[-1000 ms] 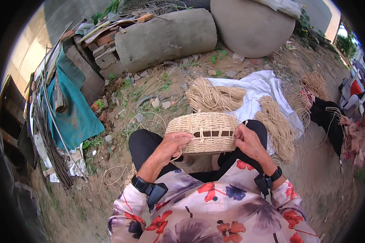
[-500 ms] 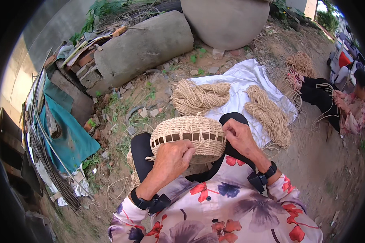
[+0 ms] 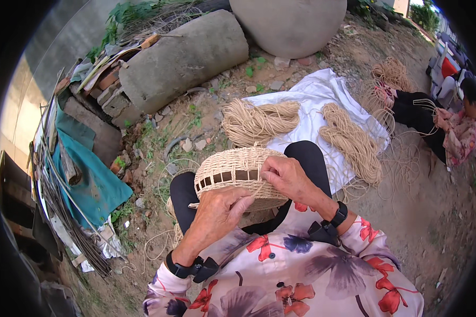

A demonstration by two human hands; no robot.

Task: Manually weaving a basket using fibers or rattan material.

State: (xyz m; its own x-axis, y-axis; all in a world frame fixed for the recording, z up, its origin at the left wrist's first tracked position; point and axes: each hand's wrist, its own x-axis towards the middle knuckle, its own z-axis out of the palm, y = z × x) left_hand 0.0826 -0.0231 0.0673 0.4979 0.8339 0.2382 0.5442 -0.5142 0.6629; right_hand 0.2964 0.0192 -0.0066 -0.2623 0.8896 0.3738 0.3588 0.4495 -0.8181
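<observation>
A pale woven cord basket (image 3: pixel 232 160), with a row of gaps along its side, rests between my knees. My left hand (image 3: pixel 223 210) grips its near left side, thumb and fingers closed. My right hand (image 3: pixel 286 178) is bent over the right end of the gaps, fingertips pinched together against the weave. Whatever lies between those fingertips is too small to make out. The lower part of the basket is partly hidden behind both hands.
Beyond my knees, a hank of cord (image 3: pixel 262 120) and another hank (image 3: pixel 349 141) lie on a white sheet (image 3: pixel 307 95). A seated person (image 3: pixel 457 127) handles cords at the right. Teal cloth (image 3: pixel 98 182) and a concrete cylinder (image 3: pixel 182 58) are at the left.
My right hand has moved left, from beyond the basket's right edge onto its side by the gaps. My left hand keeps its grip, and the basket has shifted slightly.
</observation>
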